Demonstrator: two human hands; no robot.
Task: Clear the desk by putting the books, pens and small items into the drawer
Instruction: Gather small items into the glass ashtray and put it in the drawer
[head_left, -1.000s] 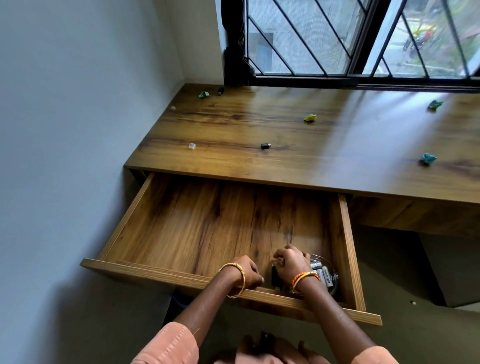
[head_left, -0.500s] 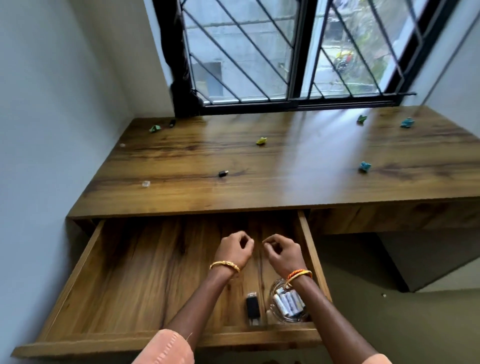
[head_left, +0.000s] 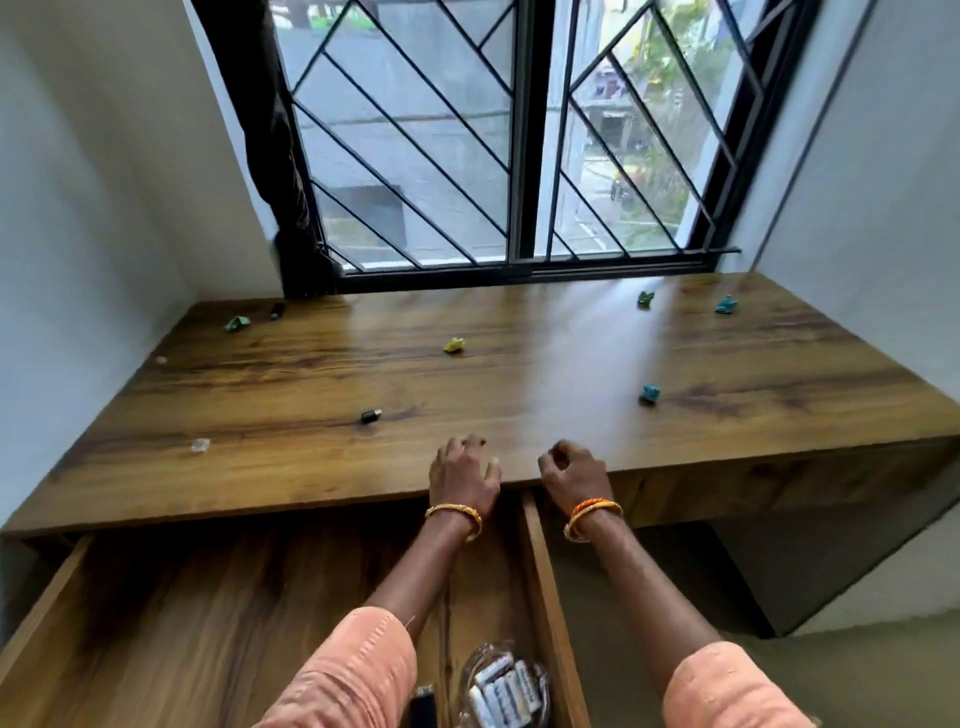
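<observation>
The wooden desk (head_left: 519, 364) carries scattered small items: a black adapter (head_left: 370, 415), a clear piece (head_left: 200, 445), a yellow crumpled paper (head_left: 454, 345), a blue one (head_left: 650, 393), a green one (head_left: 237, 323) and two more at the far right (head_left: 645, 298) (head_left: 725, 305). The drawer (head_left: 540, 582) below stands pulled out. Inside it, near the front right, a glass bowl of batteries (head_left: 506, 686) sits beside a black item (head_left: 423, 701). My left hand (head_left: 465, 470) hovers at the desk's front edge, fingers loosely spread, holding nothing. My right hand (head_left: 574, 470) is beside it, fingers loosely curled, holding nothing.
A barred window (head_left: 519, 156) runs along the desk's back, with a dark curtain (head_left: 280, 156) bunched at its left. White walls close in the desk on the left and right. A small black piece (head_left: 277, 310) and a pale bit (head_left: 161, 359) lie near the left wall.
Both hands have left the bowl and black item in the drawer and risen forward to the desk's front edge. The view has tilted up toward the window.
</observation>
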